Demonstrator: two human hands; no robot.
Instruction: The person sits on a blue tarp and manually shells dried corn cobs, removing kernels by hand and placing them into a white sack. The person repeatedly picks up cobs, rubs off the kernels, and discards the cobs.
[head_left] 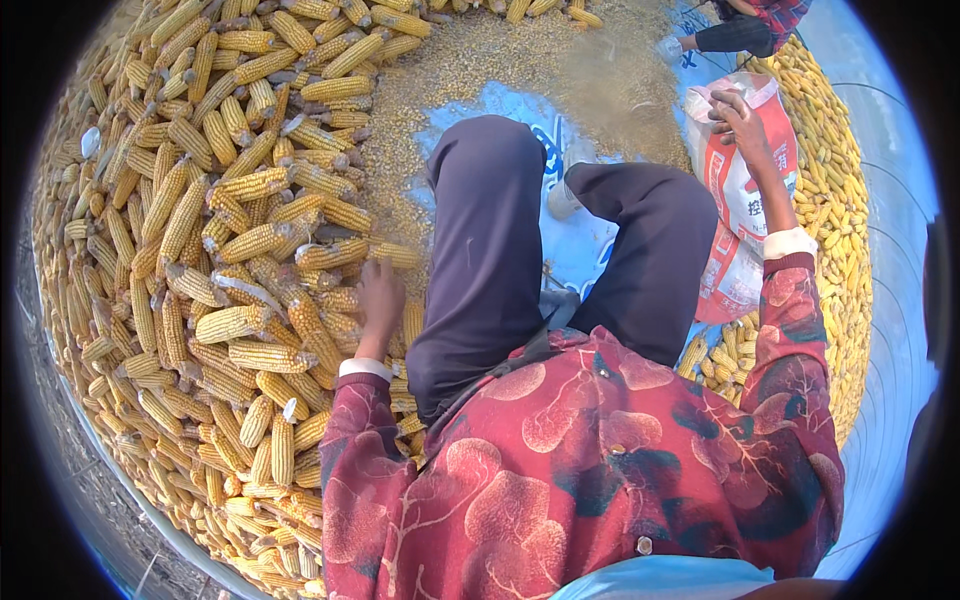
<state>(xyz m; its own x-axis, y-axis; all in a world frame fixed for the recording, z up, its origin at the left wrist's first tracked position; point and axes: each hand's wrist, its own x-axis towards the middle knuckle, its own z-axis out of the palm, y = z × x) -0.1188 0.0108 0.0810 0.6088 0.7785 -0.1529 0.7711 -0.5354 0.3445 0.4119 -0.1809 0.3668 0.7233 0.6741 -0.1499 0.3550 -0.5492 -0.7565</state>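
Observation:
My left hand [381, 302] is at the right edge of a big heap of dried yellow corn cobs [255, 245], beside my left knee. Its fingers are bent onto one corn cob [396, 256], which looks slightly blurred and sticks out past the fingertips. Off to the right, my right hand [738, 127] is raised over a white and red woven sack [745, 185]. The fingers there are loosely curled and apart, and I see nothing in them. The sack's top edge is partly behind this hand.
Loose corn kernels [410, 130] spread over a blue printed sheet [500, 102] ahead of my knees. More cobs [830, 190] are piled behind the sack. Another person [745, 35] sits at the far right. A pale blue sheet [895, 190] borders the right side.

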